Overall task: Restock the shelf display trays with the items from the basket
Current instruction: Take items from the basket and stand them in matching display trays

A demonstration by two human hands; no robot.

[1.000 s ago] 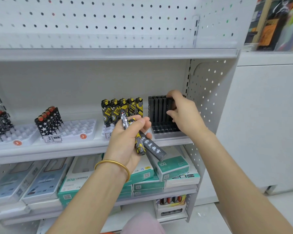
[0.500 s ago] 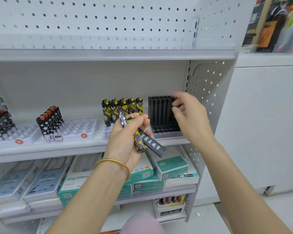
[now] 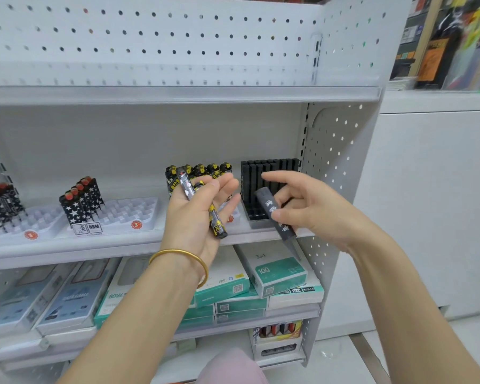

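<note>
Right fingers [image 3: 277, 177] pinch grey lighter [image 3: 265, 199] before black rack [image 3: 261, 173], left fingers [image 3: 222, 184] clasp two lighters [image 3: 215, 217]

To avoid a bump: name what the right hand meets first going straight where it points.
Likely the black sticks; depth is unclear, and the left hand lies close beside that line.

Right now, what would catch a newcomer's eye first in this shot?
The two hands in front of the middle shelf: the right hand pinches a dark grey stick with white print, and the left hand, a gold bangle on its wrist, holds two patterned sticks. Behind them stand a row of yellow-black sticks and a block of black sticks at the shelf's right end.
</note>
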